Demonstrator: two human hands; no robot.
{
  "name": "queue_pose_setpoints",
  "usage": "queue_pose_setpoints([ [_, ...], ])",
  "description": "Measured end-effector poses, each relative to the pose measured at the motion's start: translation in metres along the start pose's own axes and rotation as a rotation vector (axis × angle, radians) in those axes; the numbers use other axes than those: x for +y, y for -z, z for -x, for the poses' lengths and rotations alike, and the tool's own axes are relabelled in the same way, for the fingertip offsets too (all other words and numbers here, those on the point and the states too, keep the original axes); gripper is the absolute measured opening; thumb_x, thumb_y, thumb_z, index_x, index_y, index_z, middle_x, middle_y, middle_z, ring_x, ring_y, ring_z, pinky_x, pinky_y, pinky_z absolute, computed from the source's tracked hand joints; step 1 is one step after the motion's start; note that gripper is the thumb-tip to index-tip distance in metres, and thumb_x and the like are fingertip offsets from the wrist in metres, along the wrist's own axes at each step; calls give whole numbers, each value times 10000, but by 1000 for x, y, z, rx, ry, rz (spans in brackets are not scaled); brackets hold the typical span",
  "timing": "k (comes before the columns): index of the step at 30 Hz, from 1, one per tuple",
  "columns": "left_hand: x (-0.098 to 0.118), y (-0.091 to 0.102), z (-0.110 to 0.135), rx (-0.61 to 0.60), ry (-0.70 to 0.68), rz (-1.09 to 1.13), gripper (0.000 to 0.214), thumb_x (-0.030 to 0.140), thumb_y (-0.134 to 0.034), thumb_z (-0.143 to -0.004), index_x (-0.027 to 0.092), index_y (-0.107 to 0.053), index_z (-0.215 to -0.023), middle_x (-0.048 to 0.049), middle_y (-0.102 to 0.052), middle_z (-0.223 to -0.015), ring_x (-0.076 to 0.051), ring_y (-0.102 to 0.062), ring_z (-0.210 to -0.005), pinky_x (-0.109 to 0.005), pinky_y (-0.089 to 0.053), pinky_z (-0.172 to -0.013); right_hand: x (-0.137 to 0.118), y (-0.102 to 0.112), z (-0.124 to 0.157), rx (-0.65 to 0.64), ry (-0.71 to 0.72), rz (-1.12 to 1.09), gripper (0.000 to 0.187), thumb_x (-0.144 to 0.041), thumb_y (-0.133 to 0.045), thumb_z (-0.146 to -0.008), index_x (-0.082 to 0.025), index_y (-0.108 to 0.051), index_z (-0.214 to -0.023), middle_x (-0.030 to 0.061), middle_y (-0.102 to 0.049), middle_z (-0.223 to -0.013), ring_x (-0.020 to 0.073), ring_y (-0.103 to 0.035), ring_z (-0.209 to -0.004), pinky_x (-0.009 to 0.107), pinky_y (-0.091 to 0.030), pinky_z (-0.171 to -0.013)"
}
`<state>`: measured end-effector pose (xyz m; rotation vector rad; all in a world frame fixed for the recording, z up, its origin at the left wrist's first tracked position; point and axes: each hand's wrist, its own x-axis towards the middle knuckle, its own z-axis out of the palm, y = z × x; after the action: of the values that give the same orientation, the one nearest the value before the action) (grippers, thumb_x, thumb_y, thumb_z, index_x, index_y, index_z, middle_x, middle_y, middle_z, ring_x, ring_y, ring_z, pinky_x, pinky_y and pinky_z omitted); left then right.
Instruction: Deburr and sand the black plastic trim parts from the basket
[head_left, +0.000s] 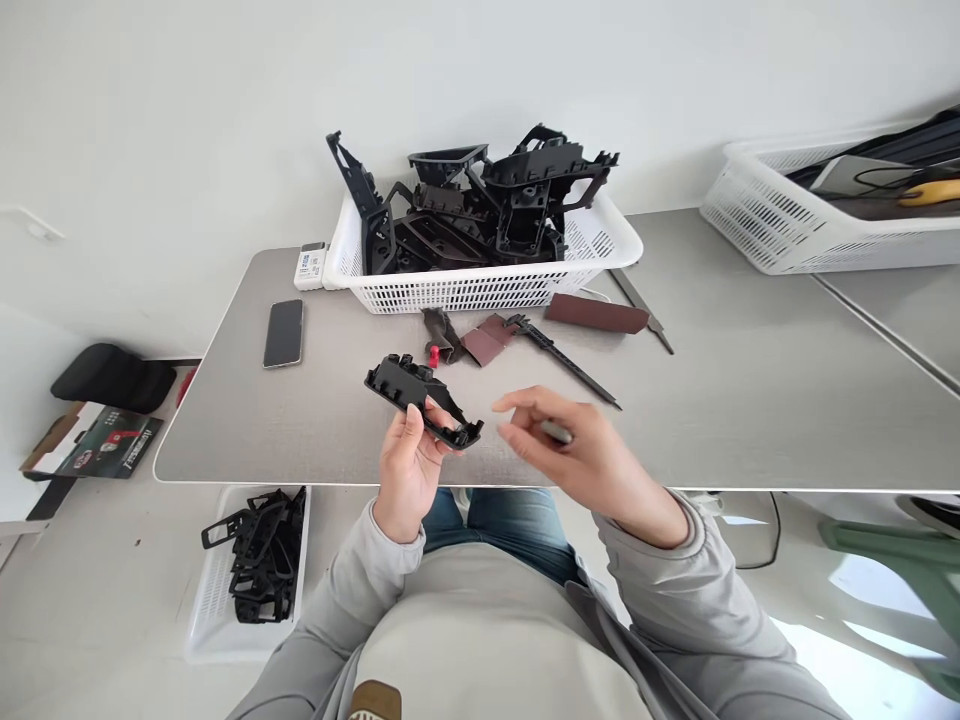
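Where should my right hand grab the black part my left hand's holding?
Perhaps take the black part by its right end, coming from the right: that end juts free beyond your left hand. Pinching seems best, since your right hand holds a grey object.

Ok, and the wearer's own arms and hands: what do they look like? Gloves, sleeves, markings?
Left hand and right hand are ungloved, with no watch or rings visible. Both arms wear long, loose, light grey sleeves, wrinkled, with gathered cuffs. No markings or cables visible on them.
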<state>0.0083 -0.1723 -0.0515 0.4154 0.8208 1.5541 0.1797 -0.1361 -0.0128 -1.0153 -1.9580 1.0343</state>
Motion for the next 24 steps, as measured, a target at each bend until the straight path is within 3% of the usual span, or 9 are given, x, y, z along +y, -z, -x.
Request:
queue_pose_setpoints([
  [3, 0, -3, 3, -30, 8, 8, 418, 513, -824, -670, 195, -636, -865, 31, -622, -673, -92, -558, -571, -198, -490, -494, -3, -7, 6, -159, -14, 31, 349, -311, -598, -909, -187, -610, -1236, -38, -592, -662, 96, -451, -506, 231, -403, -521],
  [5, 1, -5, 6, -51, 10, 1, 430, 531, -811, -675, 201, -620, -874, 32, -605, -679, -92, -538, -553, -200, -468, -467, -3, -13, 11, -189, 3, 35, 355, -265, -584, -910, -197, -604, -1258, -4, -677, -737, 118, -563, -570, 243, -462, -586],
  [9, 0, -11, 15, -102, 11, -38, 427, 485, -820, -673, 212, -580, -898, 43, -551, -701, -91, -526, -581, -205, -451, -492, -4, -20, 22, -113, 53, 29, 387, -118, -497, -881, -215, -612, -1237, 36, -760, -901, 162, -700, -748, 272, -531, -710],
  [14, -3, -16, 29, -178, 4, -93, 456, 310, -858, -617, 220, -532, -924, 58, -504, -745, -81, -510, -624, -209, -457, -561, -11, -22, 38, -21, 79, 79, 342, -141, -490, -906, -222, -641, -1202, 39, -772, -968, 162, -715, -769, 265, -543, -711],
  [24, -15, -29, 54, -163, -83, -114, 407, 299, -816, -640, 212, -529, -916, 48, -514, -766, -79, -501, -636, -198, -428, -556, -25, -24, 67, 71, -11, 83, 286, -284, -521, -932, -188, -682, -1148, 41, -763, -848, 150, -635, -643, 275, -520, -662],
])
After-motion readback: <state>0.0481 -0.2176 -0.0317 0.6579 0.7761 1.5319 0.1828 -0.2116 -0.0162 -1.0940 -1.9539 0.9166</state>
